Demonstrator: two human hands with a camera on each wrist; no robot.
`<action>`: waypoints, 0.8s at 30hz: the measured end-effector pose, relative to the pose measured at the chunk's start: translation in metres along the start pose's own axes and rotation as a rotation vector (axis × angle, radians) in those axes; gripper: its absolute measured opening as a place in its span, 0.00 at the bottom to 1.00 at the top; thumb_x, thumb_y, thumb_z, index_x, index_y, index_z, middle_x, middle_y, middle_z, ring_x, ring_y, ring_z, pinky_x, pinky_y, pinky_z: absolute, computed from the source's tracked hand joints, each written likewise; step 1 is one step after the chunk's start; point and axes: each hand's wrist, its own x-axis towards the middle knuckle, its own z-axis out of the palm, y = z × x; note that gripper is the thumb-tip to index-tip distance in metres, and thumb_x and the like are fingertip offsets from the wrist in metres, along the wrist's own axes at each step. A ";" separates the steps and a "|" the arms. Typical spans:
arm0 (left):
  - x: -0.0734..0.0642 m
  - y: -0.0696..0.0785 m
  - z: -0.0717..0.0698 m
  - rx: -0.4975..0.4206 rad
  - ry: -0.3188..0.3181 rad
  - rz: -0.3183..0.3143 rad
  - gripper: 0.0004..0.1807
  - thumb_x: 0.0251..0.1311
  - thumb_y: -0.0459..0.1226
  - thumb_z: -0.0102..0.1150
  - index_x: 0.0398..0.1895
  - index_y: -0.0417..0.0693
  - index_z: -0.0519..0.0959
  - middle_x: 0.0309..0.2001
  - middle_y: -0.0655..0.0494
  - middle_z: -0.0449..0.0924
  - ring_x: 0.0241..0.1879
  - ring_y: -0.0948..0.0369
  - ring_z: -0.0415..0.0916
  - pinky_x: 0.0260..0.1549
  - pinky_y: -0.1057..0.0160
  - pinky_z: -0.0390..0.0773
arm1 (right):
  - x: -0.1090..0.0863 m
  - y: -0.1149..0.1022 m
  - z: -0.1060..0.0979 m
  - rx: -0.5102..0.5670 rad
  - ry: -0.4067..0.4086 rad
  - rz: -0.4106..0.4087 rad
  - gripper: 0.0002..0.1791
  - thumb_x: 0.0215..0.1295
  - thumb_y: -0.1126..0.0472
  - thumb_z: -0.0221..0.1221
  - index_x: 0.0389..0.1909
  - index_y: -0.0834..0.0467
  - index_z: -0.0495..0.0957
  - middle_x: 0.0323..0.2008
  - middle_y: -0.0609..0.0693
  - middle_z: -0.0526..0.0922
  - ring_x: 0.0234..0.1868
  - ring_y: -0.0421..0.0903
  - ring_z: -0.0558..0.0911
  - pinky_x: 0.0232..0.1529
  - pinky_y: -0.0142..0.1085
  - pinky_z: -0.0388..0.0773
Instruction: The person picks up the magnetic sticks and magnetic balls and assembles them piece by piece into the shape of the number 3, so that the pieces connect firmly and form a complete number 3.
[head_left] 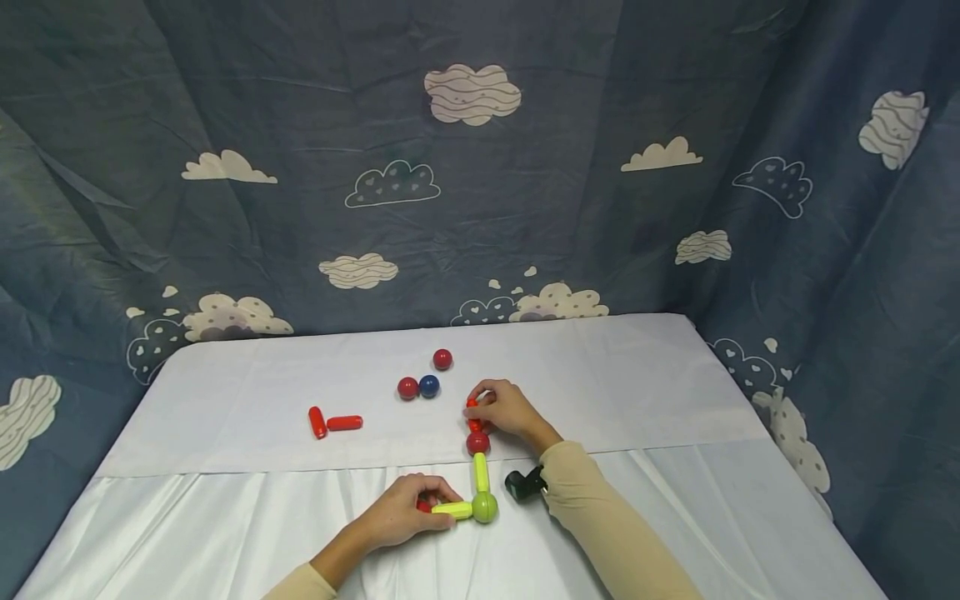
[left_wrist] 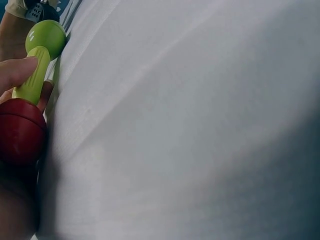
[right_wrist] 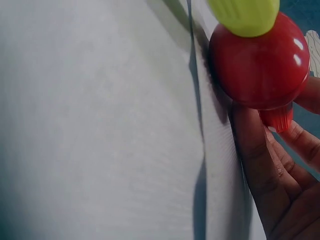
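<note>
Two yellow-green rods meet at a green ball (head_left: 484,507) in an L shape on the white cloth. My left hand (head_left: 405,510) pinches the near rod (head_left: 453,510) between thumb and fingers; a red ball (left_wrist: 22,132) sits at that rod's other end, mostly covered in the head view. The far rod (head_left: 481,472) runs up to another red ball (head_left: 477,442). At this ball, my right hand (head_left: 506,406) holds a short red rod (head_left: 474,424) in line with it. In the right wrist view, the red rod's ribbed end (right_wrist: 278,118) meets the ball, with fingers around it.
Farther back lie a blue ball (head_left: 429,386) beside a red ball (head_left: 408,388), and another red ball (head_left: 442,359) behind them. Two loose red rods (head_left: 317,422) (head_left: 345,422) lie at the left. A patterned curtain (head_left: 525,208) hangs behind the table.
</note>
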 end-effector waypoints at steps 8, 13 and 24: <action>0.000 0.001 0.000 -0.001 0.003 0.002 0.11 0.52 0.37 0.70 0.40 0.51 0.84 0.32 0.61 0.76 0.33 0.64 0.67 0.33 0.68 0.66 | -0.001 0.000 0.001 0.035 0.007 -0.003 0.12 0.58 0.62 0.66 0.41 0.62 0.78 0.26 0.51 0.80 0.23 0.43 0.77 0.27 0.34 0.80; 0.000 -0.001 0.000 0.002 0.002 0.004 0.11 0.52 0.37 0.70 0.39 0.51 0.84 0.31 0.61 0.75 0.32 0.64 0.67 0.33 0.68 0.65 | 0.001 0.002 0.001 0.042 -0.004 0.014 0.13 0.59 0.60 0.66 0.43 0.61 0.78 0.28 0.52 0.80 0.25 0.44 0.79 0.29 0.34 0.81; 0.002 -0.005 -0.001 0.016 -0.005 0.001 0.10 0.52 0.38 0.69 0.39 0.54 0.84 0.30 0.64 0.75 0.32 0.66 0.68 0.34 0.68 0.66 | 0.018 0.004 -0.016 0.081 -0.125 0.024 0.17 0.60 0.57 0.65 0.48 0.59 0.77 0.35 0.53 0.81 0.28 0.48 0.81 0.32 0.37 0.82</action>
